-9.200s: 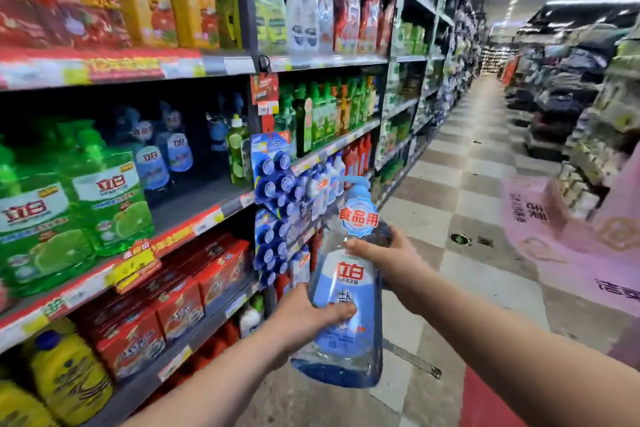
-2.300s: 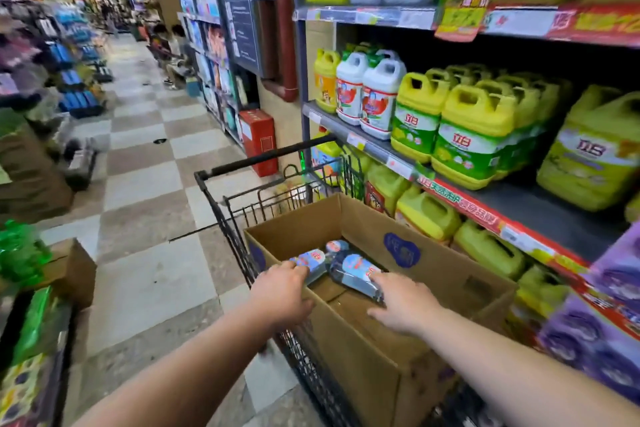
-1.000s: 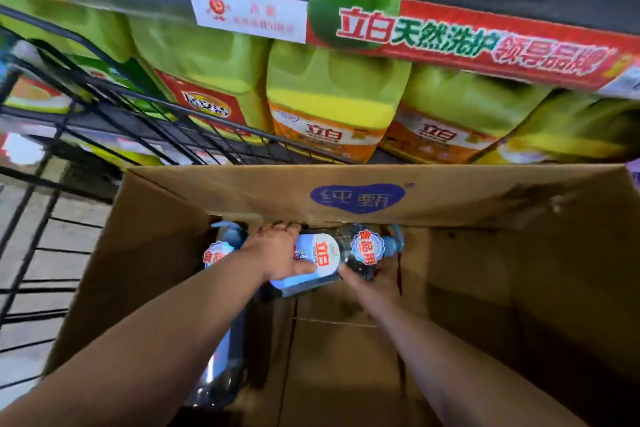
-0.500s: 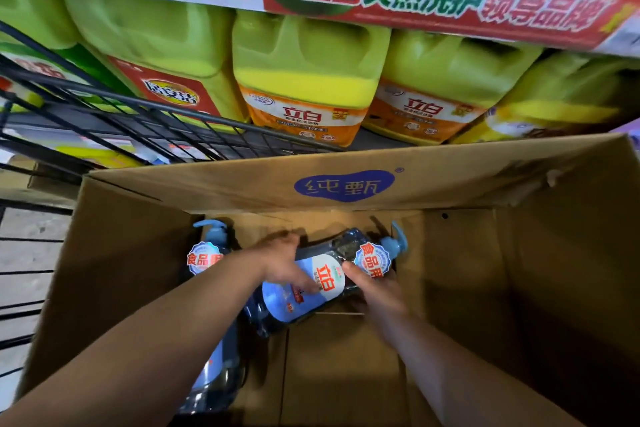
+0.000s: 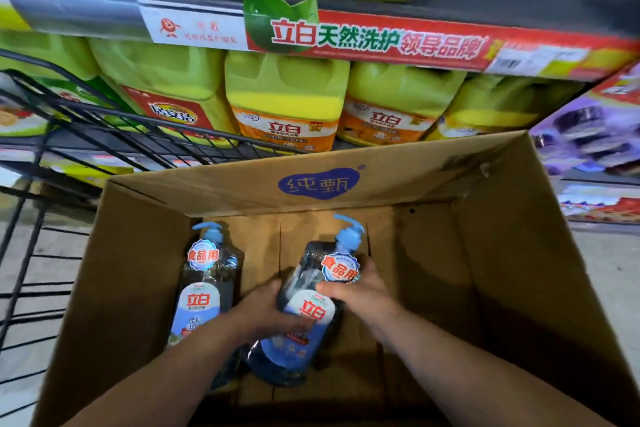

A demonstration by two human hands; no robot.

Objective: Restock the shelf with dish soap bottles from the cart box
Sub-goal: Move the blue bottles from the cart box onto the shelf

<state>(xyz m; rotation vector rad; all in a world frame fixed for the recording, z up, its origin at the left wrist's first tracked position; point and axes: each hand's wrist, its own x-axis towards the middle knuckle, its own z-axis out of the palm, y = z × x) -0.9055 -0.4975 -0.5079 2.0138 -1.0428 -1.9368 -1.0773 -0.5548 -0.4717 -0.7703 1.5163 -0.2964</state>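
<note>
The bottle [image 5: 304,315], flat in the box [image 5: 519,253] half a second ago, now tilts pump-up between your hands, ready to be lifted out. Your left hand [image 5: 266,315] clasps its label; your right hand [image 5: 360,295] wraps its shoulder. A second bottle [image 5: 204,288] lies alongside.
</note>
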